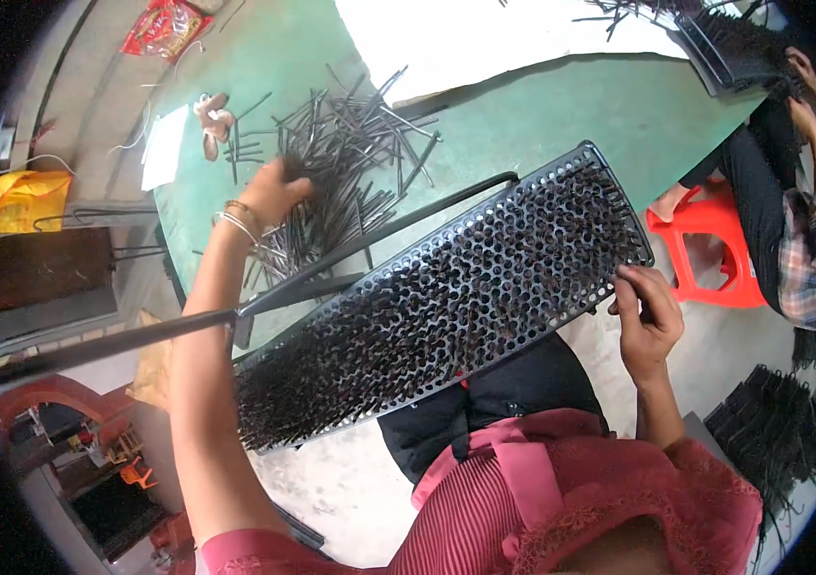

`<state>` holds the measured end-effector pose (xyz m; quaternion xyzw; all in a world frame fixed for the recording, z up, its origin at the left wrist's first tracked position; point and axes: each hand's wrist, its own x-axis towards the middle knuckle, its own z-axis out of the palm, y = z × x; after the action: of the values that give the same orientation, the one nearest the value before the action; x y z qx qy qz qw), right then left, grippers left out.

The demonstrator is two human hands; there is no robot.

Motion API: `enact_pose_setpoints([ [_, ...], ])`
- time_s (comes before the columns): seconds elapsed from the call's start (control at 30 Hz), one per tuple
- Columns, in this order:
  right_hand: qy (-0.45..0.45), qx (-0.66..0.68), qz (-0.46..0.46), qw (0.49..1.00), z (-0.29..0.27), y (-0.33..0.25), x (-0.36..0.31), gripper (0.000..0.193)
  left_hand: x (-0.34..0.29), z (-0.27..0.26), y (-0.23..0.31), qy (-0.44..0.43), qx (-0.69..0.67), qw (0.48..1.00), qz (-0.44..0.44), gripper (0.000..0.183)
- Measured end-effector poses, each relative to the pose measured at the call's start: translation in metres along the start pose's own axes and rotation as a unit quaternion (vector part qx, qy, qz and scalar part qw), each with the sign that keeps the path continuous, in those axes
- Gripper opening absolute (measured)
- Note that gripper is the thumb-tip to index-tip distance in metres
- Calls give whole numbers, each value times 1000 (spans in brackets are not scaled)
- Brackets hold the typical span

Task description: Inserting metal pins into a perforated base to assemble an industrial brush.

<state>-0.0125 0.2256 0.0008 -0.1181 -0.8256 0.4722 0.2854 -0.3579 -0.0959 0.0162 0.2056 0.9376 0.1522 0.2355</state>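
A long grey panel [493, 251], full of round holes, slants across my lap against the table edge. Dark bristle-like strands fill many holes, densest at its lower left. My left hand [279, 196], bracelets at its wrist, reaches into a loose pile of thin black sticks [346, 144] on the green table. Its thumb points out to the right, while its other fingers are blurred and partly hidden among the sticks. Beside the panel's right end is my right hand [650, 316], fingers curled and thumb tucked in by the rim. What it pinches, if anything, does not show.
A dark bar [379, 235] crosses over the panel and my left forearm. White sheeting [513, 43] covers the table's far part. A co-worker's hands [804, 91] touch another dark panel [705, 56] at upper right, near a red stool [715, 251]. Black bundles [772, 431] lie lower right.
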Motion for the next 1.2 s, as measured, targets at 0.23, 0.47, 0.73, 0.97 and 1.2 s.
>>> enact_pose_setpoints([
  [0.23,5,-13,-31,999,-5,-5,-7,15,-20,-28,-15,29,-518,850,-92,29],
  [0.47,-28,-26,-43,998,-8,-14,-14,14,-15,-37,-44,9,-649,750,-127,23],
  [0.73,-20,-64,-36,997,-17,-10,-23,15,-35,-51,37,112,-742,661,12,35],
  [0.97,-17,22,-92,995,-16,-27,-13,17,-185,-109,-77,359,-225,887,183,61],
  [1.2,-122,163,-90,975,16,-64,-30,15,-326,-20,-5,246,-675,649,248,41],
])
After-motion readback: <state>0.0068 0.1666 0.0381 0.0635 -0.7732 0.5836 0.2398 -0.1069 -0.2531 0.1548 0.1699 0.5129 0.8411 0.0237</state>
